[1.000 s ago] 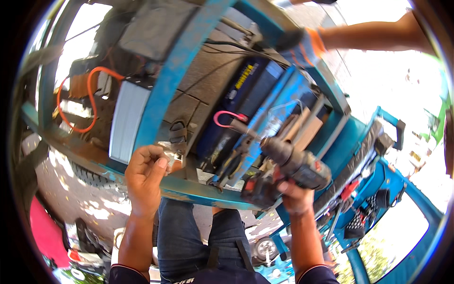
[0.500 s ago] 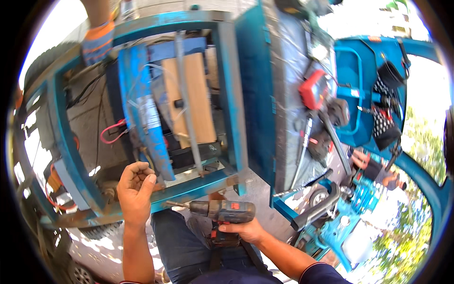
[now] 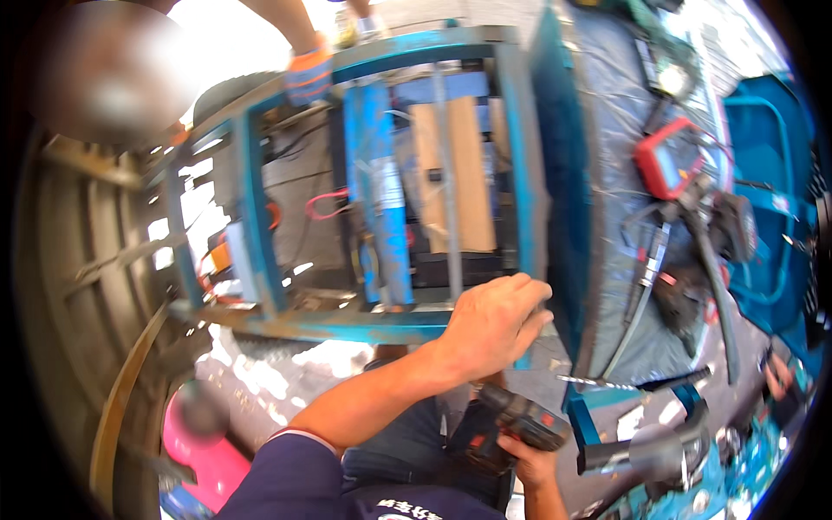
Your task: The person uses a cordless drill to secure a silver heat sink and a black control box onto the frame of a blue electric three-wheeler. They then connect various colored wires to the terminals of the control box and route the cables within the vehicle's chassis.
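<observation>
My left hand is stretched across the right lower corner of the teal metal frame, fingers curled; what they hold, if anything, is hidden. My right hand grips a dark cordless drill low in front of my body, below the frame. Inside the frame lie a tan board, a long blue bar, a metal tube and cables with a pink loop.
A co-worker's orange-striped gloved hand rests at the upper frame. To the right stand a teal panel and a surface with a red meter and several tools. Farther right is a teal body part. A pink object is lower left.
My view has swung rightward and now shows the whole frame. My left hand has moved right to the frame's corner; my right hand still holds the drill, now lower right.
</observation>
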